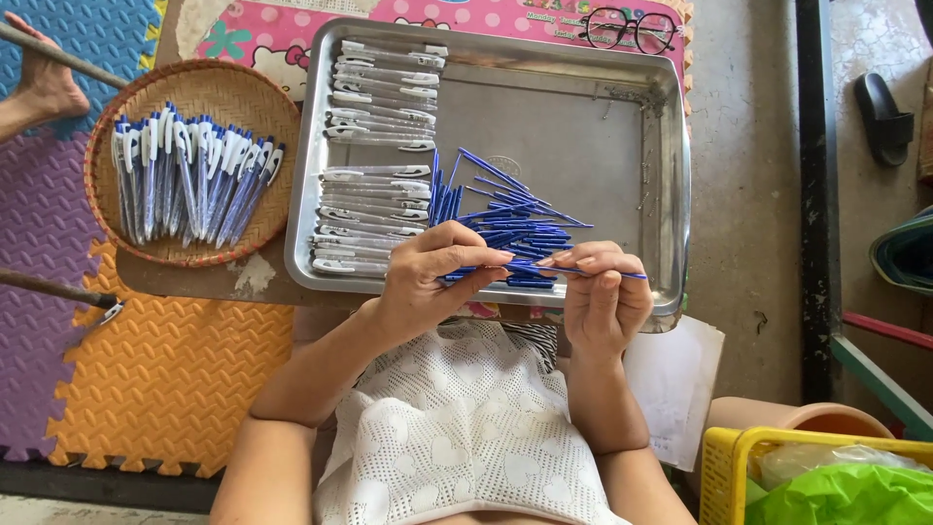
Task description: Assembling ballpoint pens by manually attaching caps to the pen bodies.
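My left hand (428,277) grips a bundle of several thin blue pen refills (515,226) over the front of a steel tray (573,117). My right hand (601,292) pinches a single blue refill (583,271) drawn out of that bundle, its tip pointing right. At the tray's left side lie rows of white pen barrels (379,209), with another stack (386,95) at the far left corner. A round woven basket (209,87) left of the tray holds several assembled white-and-blue pens (190,175).
Black-rimmed glasses (632,29) rest on the pink board behind the tray. Another person's bare foot (44,83) is at the far left on foam mats. A yellow crate with green plastic (826,476) stands at the lower right; a black sandal (884,117) lies on concrete.
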